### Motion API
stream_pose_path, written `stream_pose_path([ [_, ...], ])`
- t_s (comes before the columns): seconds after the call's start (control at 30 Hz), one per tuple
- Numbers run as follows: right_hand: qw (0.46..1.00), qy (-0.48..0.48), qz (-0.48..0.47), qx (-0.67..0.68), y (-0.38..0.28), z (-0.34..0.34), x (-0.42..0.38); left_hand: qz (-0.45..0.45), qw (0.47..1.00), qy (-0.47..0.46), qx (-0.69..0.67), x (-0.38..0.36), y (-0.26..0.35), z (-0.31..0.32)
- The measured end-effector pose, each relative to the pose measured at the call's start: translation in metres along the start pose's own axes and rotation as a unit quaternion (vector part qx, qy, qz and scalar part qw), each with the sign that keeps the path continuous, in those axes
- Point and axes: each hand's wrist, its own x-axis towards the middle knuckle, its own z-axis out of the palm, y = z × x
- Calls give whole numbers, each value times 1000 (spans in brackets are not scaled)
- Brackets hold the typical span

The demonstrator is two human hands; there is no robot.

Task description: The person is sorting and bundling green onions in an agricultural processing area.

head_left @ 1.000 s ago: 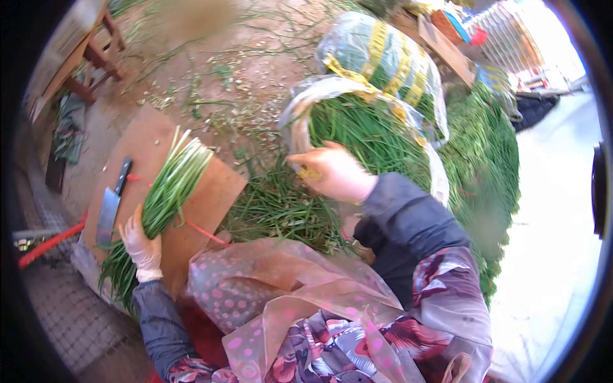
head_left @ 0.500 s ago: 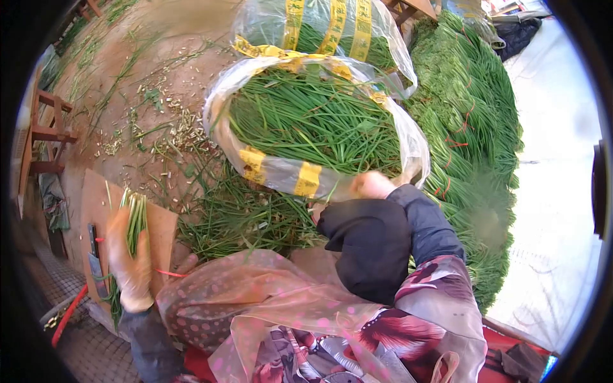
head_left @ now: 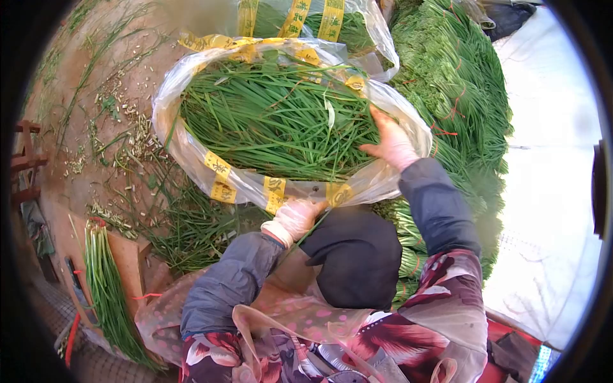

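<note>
Two hands on one bag point(head_left: 191, 153): left hand point(head_left: 292, 220) rim, right hand point(head_left: 391, 142) chives point(head_left: 274, 121).

Left hand point(head_left: 292, 219) curled closed, right hand point(head_left: 391, 142) outstretched.

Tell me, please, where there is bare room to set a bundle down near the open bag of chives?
Bare dirt left of the open bag, though strewn with trimmings. The pale sheet right of the heaped chives is bare. Crowded between bag and lap, where loose chives lie.
</note>
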Motion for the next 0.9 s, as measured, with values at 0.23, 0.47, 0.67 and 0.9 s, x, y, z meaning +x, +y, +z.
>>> stream_pose_path([
  [0.23, 976, -130, 100, -146, 1, 0, -3, -13, 992, 26, -120, -6, 3, -5],
  [0.47, 975, -65, 96, -190, 17, 27, 17, 42, 996, 40, -62, 4, -5, 2],
  [0.67, 974, -133, 163, -86, 8, 9, 17, 24, 986, 60, -151, 4, -5, 5],
  [0.9, 846, -152, 104, 500, -58, -74, 5, -35, 993, 12, -114, -10, -2, -1],
])
